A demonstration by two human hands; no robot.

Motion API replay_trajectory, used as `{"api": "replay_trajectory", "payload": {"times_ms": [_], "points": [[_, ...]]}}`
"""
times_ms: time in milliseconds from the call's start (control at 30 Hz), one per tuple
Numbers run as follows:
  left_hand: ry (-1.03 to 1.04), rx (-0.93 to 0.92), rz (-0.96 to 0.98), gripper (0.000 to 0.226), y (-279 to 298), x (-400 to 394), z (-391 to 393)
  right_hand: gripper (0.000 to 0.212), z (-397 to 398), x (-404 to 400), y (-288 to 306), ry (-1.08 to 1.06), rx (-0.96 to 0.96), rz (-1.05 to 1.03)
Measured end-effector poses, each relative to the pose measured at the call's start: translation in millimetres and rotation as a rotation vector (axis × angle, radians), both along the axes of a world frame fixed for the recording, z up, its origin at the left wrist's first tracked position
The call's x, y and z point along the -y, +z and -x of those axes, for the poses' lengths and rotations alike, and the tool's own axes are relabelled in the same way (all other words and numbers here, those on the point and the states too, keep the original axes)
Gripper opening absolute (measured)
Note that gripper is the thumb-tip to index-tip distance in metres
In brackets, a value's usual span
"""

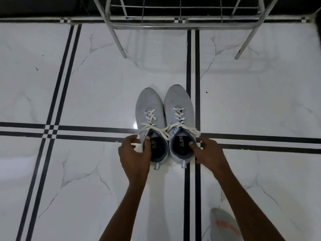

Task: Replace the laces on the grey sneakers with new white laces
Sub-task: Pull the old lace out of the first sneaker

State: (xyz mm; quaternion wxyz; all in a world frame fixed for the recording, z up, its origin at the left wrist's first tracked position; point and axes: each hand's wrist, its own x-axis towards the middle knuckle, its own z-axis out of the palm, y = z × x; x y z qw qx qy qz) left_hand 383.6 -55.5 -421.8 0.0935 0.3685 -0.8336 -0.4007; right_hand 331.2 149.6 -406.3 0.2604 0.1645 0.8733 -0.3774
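Observation:
Two grey sneakers stand side by side on the white tiled floor, toes pointing away from me. The left sneaker (149, 105) and the right sneaker (178, 100) both carry white laces (179, 115), whose loose ends cross between the shoes. My left hand (134, 157) grips the left sneaker's collar, thumb inside the opening and fingers on the outer side. My right hand (211, 155) holds the right sneaker's collar the same way, thumb inside it.
A metal wire rack (182, 23) stands on thin legs just beyond the sneakers. Black double lines cross the marble-patterned tiles. A grey cloth item with an orange mark (224, 225) lies at the lower right by my right forearm.

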Motion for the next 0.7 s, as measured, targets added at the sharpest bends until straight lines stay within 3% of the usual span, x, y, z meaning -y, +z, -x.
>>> {"api": "replay_trajectory", "payload": {"times_ms": [100,167,267,367,533,700], "points": [[-0.044,-0.153,-0.021,0.03,-4.9,6.1,16.9,0.018,-2.5,-0.2,23.4,-0.117,-0.378,-0.215],[-0.1,-0.192,-0.015,0.031,-13.3,11.4,27.5,0.014,3.4,18.3,34.3,-0.099,-0.568,-0.061],[-0.238,-0.198,-0.078,0.031,-26.8,18.7,35.6,0.028,23.1,50.9,13.0,0.243,-0.54,0.134],[-0.363,-0.213,-0.104,0.019,-32.0,33.6,37.4,0.037,39.3,71.2,-20.6,0.509,-0.489,0.146],[-0.439,-0.178,-0.214,0.015,-22.8,60.3,38.3,0.017,49.2,79.4,-27.0,0.515,-0.404,0.123],[-0.429,-0.156,-0.228,0.013,-20.4,74.5,16.7,0.02,28.3,93.1,-17.2,0.58,-0.379,0.126]]}}
